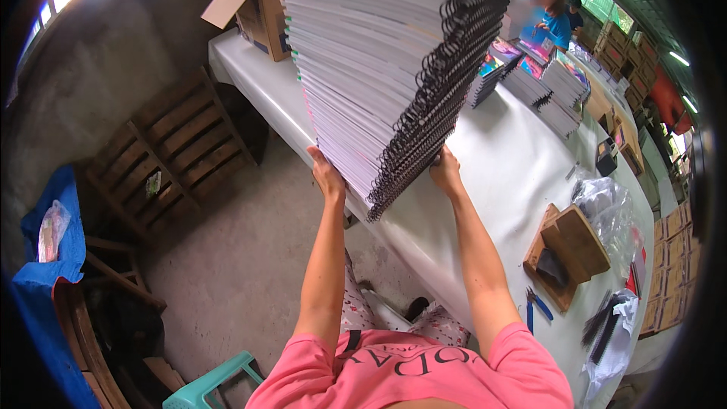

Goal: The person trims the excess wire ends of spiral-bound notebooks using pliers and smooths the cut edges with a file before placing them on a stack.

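A tall stack of spiral-bound notebooks (363, 53) rises in front of me, its white page edges toward me and black wire coils along the right side. My left hand (328, 174) is closed on the stack's lower left edge, and my right hand (447, 170) grips its lower right side by the coils. Most of the fingers are hidden behind or under the stack. It leans, above the near edge of the white-covered table (492, 167); whether its bottom touches the table I cannot tell.
Smaller notebook piles (556, 95) stand farther along the table, near a person in blue (559, 29). At right lie a wooden stand (575, 246), blue-handled pliers (538, 307) and clear plastic (602, 201). An open cardboard box (266, 15) sits far left; a pallet (170, 151) leans against the wall.
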A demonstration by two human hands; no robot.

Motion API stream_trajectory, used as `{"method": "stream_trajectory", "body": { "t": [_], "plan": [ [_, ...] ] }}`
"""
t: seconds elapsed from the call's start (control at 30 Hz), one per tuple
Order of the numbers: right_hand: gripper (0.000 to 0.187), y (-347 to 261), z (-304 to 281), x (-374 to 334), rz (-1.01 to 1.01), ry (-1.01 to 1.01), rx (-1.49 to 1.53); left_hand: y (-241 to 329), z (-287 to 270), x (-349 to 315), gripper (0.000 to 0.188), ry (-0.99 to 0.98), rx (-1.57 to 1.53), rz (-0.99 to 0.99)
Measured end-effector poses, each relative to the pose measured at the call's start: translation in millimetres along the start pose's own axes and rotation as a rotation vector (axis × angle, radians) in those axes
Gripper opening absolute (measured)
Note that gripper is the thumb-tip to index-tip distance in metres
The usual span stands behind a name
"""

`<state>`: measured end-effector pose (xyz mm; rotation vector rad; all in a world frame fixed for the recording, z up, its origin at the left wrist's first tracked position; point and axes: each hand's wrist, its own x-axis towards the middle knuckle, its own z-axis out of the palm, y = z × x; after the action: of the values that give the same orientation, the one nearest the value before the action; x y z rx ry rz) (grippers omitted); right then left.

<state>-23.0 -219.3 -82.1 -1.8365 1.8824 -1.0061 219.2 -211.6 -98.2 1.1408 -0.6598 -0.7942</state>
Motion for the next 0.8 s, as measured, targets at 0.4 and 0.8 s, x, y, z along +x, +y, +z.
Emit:
{"method": "stream_trajectory", "body": {
  "t": [0.4, 0.8],
  "plan": [
    [0.022, -8.4, -4.9, -16.6, -0.075, 0.305, 0.111, -1.0, 18.2, 10.4, 0.082, -0.067, -0.284, -0.043],
    [0.017, -17.8, -20.9, -71.7, 0.043, 0.373, 0.049, -69.1, 43.2, 53.3, 0.082, 0.262, 0.078, 0.323]
  ]
}}
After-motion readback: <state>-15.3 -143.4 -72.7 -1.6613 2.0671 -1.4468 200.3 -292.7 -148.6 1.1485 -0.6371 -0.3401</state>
